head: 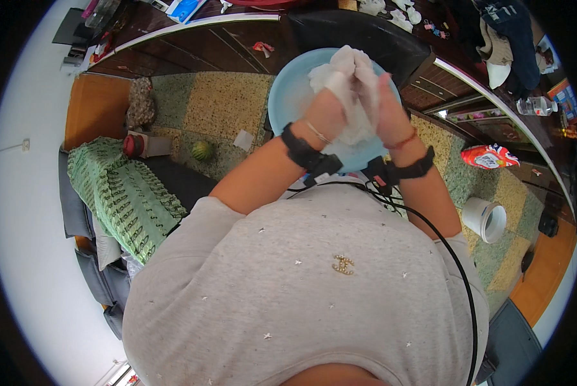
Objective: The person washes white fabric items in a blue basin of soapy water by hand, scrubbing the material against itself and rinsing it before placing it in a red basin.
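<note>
A light blue plastic basin point(284, 96) stands before me, with cloudy water showing at its left side. Above and partly inside it is a wet white cloth point(348, 72), bunched up between my hands. My left hand point(326, 113) grips the cloth's left side, its fingers mostly hidden in the folds. On the cloth's right side is my right hand point(390, 108), blurred, with the thumb side up against the fabric. Black straps with small devices sit round both wrists.
A dark cabinet with a black cover point(356, 36) curves behind the basin. On the tiled floor are a watermelon point(203, 150), a white bucket point(476, 217) and a red detergent bag point(490, 157). A black cable point(454, 255) runs down over my shirt. Left is a green cloth point(119, 193) on a sofa.
</note>
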Action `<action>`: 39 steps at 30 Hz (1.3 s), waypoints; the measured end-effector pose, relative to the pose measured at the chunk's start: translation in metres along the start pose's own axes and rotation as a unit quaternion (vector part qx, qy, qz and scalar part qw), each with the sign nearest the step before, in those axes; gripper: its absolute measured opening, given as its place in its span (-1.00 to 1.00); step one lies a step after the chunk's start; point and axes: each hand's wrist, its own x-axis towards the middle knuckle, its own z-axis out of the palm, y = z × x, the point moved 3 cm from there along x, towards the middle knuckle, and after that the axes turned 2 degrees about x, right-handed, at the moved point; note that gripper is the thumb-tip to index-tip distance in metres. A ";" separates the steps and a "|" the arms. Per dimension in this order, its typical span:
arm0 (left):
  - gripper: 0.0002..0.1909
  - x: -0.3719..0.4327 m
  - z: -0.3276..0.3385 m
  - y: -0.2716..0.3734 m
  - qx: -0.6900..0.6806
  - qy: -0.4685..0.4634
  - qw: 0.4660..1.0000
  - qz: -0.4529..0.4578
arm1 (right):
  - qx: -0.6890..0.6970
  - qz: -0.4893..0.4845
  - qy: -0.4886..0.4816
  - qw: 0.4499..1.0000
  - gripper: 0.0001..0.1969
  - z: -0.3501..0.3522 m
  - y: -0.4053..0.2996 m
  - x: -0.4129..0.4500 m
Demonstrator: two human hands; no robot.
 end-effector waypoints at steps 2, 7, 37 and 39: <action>-0.60 0.012 -0.002 -0.026 0.083 0.060 0.992 0.074 | -0.011 0.009 0.019 1.000 -0.29 0.007 0.008 0.019; -0.53 0.011 0.009 -0.005 0.063 0.148 0.986 -0.042 | 0.075 0.027 0.080 0.994 -0.31 0.018 0.008 0.018; -0.50 0.005 0.051 0.008 0.088 0.126 0.988 -0.034 | 0.116 0.122 0.113 0.979 -0.26 0.029 -0.001 0.021; -0.45 0.001 0.062 0.007 0.376 0.332 0.865 -0.014 | 0.195 0.150 0.092 0.965 -0.27 0.011 -0.010 0.023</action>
